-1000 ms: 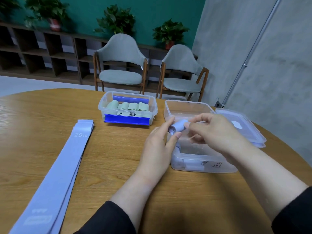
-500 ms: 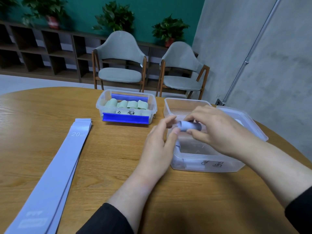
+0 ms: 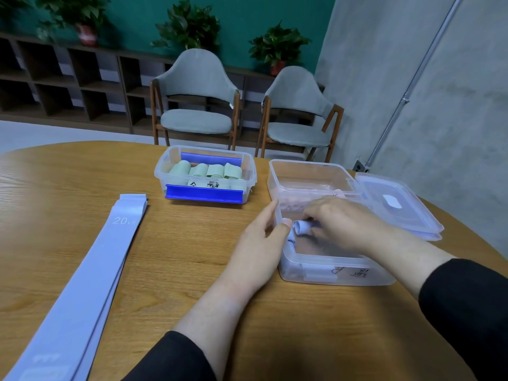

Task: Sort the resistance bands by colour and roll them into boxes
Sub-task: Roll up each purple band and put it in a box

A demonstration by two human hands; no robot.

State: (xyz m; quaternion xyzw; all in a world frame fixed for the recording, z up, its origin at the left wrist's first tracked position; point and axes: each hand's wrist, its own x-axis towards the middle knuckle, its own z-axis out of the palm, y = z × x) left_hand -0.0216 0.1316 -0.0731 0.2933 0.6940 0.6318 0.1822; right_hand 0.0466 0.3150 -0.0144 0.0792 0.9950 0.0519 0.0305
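Rubber rolled soft and springy, the blue band roll [image 3: 302, 226] sits low inside the near clear box [image 3: 330, 268], pinched by the right hand [image 3: 343, 224]; the left hand [image 3: 261, 237], fingers relaxed, steadies the box wall. Judged light; best pinched across its wraps so it can't uncoil.

There is only one view, from a camera on the person's head. It looks forward and down, toward 12 o'clock, over a round wooden table [image 3: 82, 188]. It is close: both forearms come in from the bottom edge, and the left hand [image 3: 258, 237] and right hand [image 3: 343, 221] are near the centre of the frame. The wide lens bends the table edge. Toward 12 o'clock it reaches two chairs [image 3: 196, 105] and a green wall [image 3: 137, 12].
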